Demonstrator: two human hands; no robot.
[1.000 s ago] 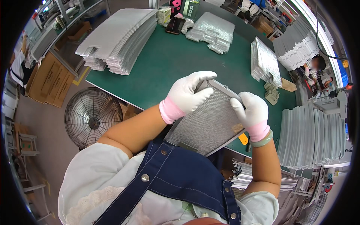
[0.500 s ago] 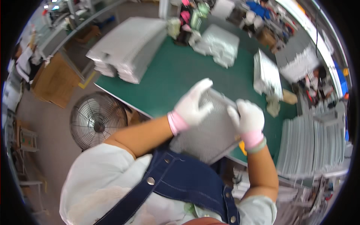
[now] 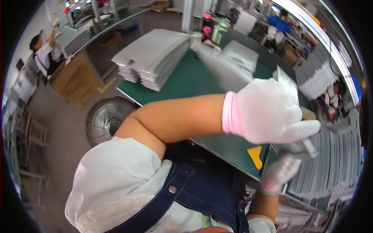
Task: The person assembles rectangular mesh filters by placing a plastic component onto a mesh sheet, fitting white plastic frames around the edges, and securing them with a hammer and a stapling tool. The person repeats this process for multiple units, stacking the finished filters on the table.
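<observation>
Now both gloved hands, left hand [image 3: 272, 112] above right hand [image 3: 281, 173], grip the grey mesh panel [image 3: 297, 147].

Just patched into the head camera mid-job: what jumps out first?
The left hand in a white glove fills centre right, reaching across the body to grip a grey mesh panel; the right hand holds it from below. Behind, grey sheet stacks sit on the green table.

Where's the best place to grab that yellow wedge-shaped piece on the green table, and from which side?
Pinch the yellow wedge-shaped piece across its wide top end, coming straight down from above. It lies flat on the green table near the front edge, and probably offers little height to grip from the side; the left hand is nearest.
</observation>
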